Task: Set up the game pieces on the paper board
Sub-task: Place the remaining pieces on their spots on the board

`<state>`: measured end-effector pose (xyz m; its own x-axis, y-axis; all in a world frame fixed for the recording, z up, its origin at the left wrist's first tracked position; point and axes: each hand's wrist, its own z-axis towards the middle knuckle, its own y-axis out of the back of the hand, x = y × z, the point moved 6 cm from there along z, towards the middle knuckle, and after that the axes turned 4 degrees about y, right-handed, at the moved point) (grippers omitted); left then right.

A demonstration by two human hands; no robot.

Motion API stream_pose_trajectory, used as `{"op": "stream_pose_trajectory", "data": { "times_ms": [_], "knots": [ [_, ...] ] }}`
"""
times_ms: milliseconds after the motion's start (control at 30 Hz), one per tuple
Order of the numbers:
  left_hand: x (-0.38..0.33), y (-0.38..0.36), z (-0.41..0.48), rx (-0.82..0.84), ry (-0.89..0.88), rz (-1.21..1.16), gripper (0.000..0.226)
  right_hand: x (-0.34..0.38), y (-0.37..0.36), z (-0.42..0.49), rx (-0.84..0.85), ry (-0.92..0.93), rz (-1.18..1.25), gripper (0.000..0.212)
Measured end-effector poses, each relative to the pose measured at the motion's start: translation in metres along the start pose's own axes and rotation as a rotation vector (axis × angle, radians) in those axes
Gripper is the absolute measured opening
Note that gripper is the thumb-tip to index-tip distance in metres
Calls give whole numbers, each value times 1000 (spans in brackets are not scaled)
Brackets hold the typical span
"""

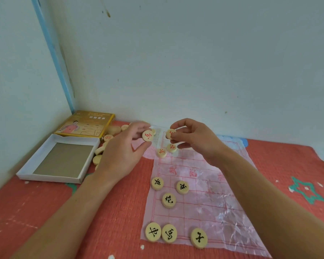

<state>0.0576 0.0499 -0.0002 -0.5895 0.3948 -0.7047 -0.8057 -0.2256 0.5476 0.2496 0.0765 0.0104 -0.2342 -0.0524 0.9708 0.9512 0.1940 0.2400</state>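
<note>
A thin translucent paper board (209,199) with a red grid lies on a red quilt. Several round wooden pieces with black characters (168,200) stand on its near half. Two pieces with red characters (171,148) sit at its far left. My left hand (120,156) pinches a red-character piece (147,136) above the board's far left corner. My right hand (193,141) pinches another red-character piece (170,134) above the far edge. A pile of loose pieces (99,152) lies left of the board, partly hidden by my left hand.
An open white box tray (37,161) lies at the left, with its yellow lid (86,124) behind it in the corner. Pale walls close the space at the back and left. The red quilt (288,165) with a green star pattern spreads to the right.
</note>
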Motion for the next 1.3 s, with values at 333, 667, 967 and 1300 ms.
{"op": "stream_pose_trajectory", "data": {
  "times_ms": [333, 667, 967, 1300],
  "knots": [
    [-9, -13, -6, 79, -108, 71, 36, -16, 30, -18, 8, -105, -252, 10],
    [-11, -17, -7, 89, -172, 63, 34, -24, 20, -14, 12, -105, -489, 8],
    [-13, -22, -7, 119, -210, 37, 34, -23, 19, -14, -18, -47, -608, 6],
    [-19, -21, -10, 128, -208, -15, 44, -1, -5, -25, 55, -12, -235, 17]
  ]
}}
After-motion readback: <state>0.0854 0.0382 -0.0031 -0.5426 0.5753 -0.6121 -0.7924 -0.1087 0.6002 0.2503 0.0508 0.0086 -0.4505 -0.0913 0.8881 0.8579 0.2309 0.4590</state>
